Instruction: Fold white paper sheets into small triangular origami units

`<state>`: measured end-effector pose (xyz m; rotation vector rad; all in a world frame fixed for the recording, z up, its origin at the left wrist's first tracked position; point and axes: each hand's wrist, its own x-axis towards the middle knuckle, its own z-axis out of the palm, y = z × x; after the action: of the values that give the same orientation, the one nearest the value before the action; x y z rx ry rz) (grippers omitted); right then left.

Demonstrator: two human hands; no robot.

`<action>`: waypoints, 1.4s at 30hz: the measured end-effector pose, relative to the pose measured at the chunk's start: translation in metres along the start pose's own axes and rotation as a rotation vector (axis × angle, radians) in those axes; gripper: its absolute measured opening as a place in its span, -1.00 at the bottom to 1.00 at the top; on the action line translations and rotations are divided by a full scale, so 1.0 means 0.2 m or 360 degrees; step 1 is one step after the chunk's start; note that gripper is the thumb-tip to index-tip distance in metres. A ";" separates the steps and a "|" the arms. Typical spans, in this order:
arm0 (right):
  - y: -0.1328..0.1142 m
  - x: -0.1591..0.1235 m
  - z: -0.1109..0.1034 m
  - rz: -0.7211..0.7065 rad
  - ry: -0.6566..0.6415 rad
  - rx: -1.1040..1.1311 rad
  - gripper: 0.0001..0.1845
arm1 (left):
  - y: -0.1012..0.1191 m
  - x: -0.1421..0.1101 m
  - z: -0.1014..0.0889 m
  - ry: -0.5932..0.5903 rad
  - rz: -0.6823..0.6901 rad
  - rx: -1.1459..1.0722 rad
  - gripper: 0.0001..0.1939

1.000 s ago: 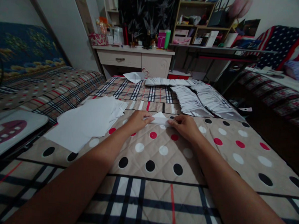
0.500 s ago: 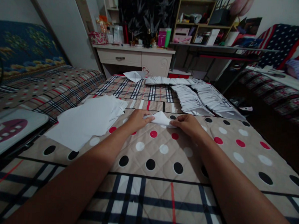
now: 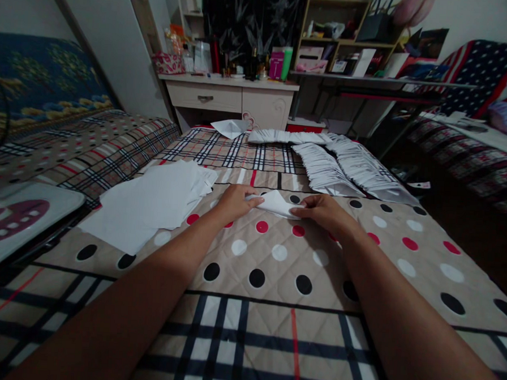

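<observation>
A small folded sheet of white paper (image 3: 277, 202) rests on the dotted bedspread, a pointed peak on its far edge. My left hand (image 3: 237, 203) pinches its left end between thumb and fingers. At the right end, my right hand (image 3: 323, 209) grips the paper, thumb on top and the fingers curled behind. Left of my hands lies a loose pile of flat white sheets (image 3: 151, 199). Beyond my right hand are rows of folded papers (image 3: 328, 171), packed tightly on edge.
Another row of folded papers (image 3: 288, 137) and a single creased sheet (image 3: 230, 128) lie at the bed's far end. A white and purple box-like object (image 3: 65, 208) sits at the left edge. A white dresser (image 3: 203, 96) stands behind the bed.
My right thumb has slid slightly along the right end of the folded paper. Both hands keep hold of it, and the view has shifted a little.
</observation>
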<state>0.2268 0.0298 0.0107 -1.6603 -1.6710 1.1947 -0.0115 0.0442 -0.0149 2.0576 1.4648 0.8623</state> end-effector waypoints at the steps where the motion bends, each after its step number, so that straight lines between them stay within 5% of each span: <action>1: 0.00 0.00 0.00 0.0001 -0.0007 -0.0008 -0.70 | 0.00 0.00 0.00 -0.0001 0.0003 0.0007 -0.79; 13: -0.03 -0.01 0.00 -0.0031 0.0079 -0.0453 -0.72 | 0.01 0.01 0.01 0.0154 -0.0041 0.0150 -0.72; 42: 0.00 0.02 0.01 -0.0102 0.0094 -0.0561 -0.72 | -0.01 0.03 0.01 0.0197 -0.0168 0.0099 -0.65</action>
<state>0.2240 0.0331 0.0079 -1.8076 -1.9671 0.8467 -0.0100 0.0512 -0.0150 1.9819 1.6699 0.9269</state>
